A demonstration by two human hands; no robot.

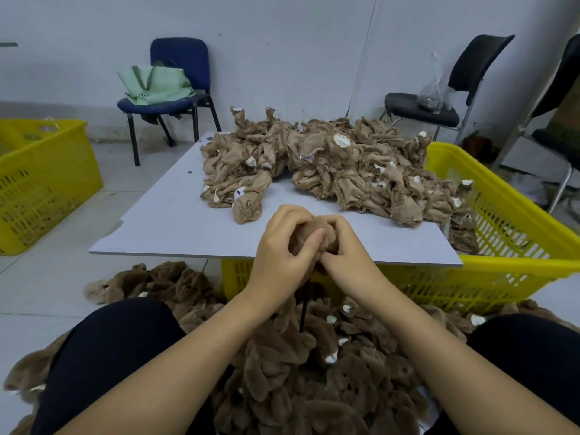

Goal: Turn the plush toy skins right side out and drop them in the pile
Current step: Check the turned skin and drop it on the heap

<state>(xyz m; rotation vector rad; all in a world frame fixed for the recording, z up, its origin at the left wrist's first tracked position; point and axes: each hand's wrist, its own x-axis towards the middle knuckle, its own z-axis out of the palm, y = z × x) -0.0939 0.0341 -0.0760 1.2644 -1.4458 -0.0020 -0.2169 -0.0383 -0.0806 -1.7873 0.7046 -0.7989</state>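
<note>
Above the board's [175,221] near edge, one plush skin [317,235] is being worked, gripped by both curled hands, left [282,249] and right [345,249], with a furry turned pile [314,365] below and a big inside-out heap [329,164] left.

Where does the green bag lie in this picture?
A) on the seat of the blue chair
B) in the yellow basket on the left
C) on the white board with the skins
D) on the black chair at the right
A: the green bag rests on the seat of the blue chair by the wall, behind the white board.
</note>
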